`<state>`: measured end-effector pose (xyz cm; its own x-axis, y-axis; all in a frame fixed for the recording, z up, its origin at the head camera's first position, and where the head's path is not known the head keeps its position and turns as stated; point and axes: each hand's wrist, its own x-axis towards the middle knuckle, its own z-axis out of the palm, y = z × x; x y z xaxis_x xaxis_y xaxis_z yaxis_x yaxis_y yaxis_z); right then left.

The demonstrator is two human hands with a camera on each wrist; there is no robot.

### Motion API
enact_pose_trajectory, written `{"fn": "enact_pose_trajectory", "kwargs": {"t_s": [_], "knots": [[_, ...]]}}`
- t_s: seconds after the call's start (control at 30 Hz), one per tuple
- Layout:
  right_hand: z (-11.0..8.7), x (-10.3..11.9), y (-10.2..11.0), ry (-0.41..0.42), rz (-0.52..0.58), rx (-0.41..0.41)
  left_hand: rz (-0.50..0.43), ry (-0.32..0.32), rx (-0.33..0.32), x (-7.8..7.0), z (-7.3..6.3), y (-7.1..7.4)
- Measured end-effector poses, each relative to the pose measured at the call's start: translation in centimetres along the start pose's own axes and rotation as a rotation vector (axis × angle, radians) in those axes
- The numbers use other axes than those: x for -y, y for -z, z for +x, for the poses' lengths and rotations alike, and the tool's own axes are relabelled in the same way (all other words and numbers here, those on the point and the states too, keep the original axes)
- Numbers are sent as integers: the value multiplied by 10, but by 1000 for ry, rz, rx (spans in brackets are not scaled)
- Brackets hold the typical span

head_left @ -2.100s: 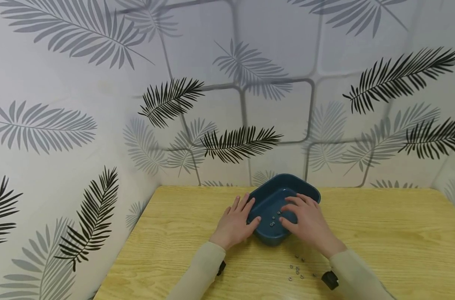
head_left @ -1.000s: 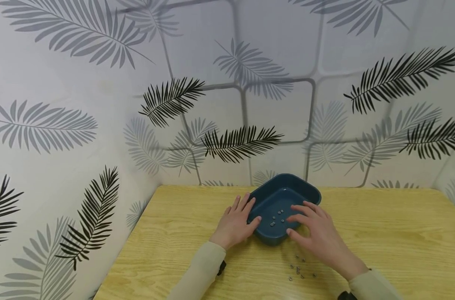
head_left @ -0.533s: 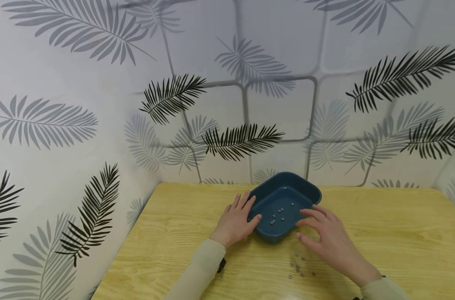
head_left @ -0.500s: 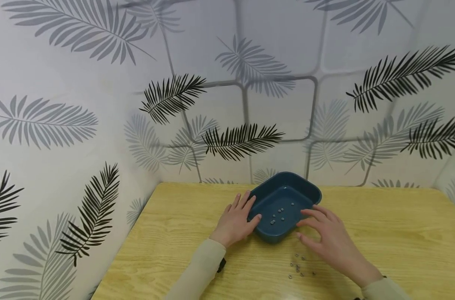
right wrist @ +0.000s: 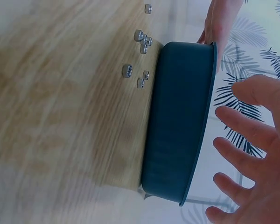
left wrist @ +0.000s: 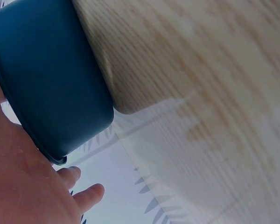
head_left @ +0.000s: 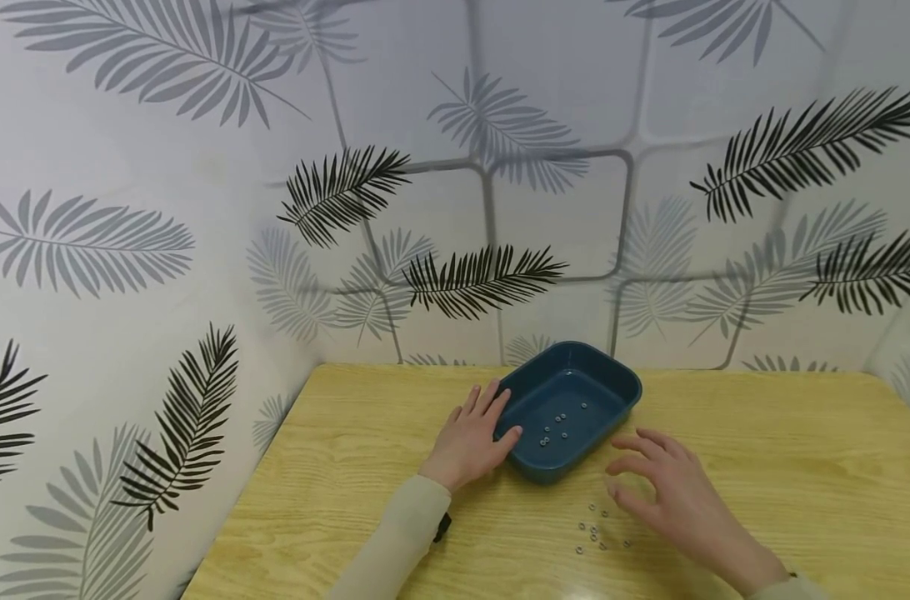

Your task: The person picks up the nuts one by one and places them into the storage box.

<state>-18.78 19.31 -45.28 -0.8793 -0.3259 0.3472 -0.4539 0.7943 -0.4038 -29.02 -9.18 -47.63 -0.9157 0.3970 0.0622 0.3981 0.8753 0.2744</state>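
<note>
A dark blue plastic tray (head_left: 548, 473) stands on the table, turned at an angle. My left hand (head_left: 464, 443) rests on its left rim, fingers extended, with the thumb over the inside. Several small ring-shaped metal pieces, like nuts or small bearings (head_left: 564, 435), lie scattered on the tray floor. More of these metal pieces (head_left: 580, 550) sit in a loose group on the table in front of the tray. My right hand (head_left: 676, 500) hovers right of that group, apart from the tray, fingers spread and slightly bent, holding nothing. The right wrist view shows the loose pieces (right wrist: 127, 71) beside the tray wall (right wrist: 179, 121).
The light wood table (head_left: 335, 467) reaches back to a wall (head_left: 440, 217) with a feather-leaf pattern. The tray's far corner is close to that wall. A black wrist strap (head_left: 442, 527) shows beneath the left sleeve (head_left: 395, 533).
My right hand has drawn back from over the tray toward the right and nearer me. More metal pieces show on the tray floor than before. The left hand stays on the rim.
</note>
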Motion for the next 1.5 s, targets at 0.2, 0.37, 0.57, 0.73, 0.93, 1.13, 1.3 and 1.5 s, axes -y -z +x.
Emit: {"fn": "enact_pose_trajectory", "kwargs": {"t_s": [0.2,0.37,0.57,0.73,0.93,1.13,1.3,1.5], "knots": [[-7,-3,-3,23,-16,16,-9,-3,0,-2,-2,2],[-13,-6,-7,45,-54,34,-22,-13,-5,0,0,0],[-21,-7,-14,36,-53,113,-10,-2,6,4,1,-2],[-25,-4,-18,-2,-44,173,-14,-8,-8,4,2,-3],[-27,-3,-21,-39,-56,221,-21,-16,-14,1,1,1],[-28,-7,-27,-12,-105,195,-22,-23,-14,1,0,2],[-27,-9,-29,-9,-110,222,-1,-13,5,2,0,-1],[-24,-7,-27,-6,-101,259,-17,-25,-10,2,0,-2]]}}
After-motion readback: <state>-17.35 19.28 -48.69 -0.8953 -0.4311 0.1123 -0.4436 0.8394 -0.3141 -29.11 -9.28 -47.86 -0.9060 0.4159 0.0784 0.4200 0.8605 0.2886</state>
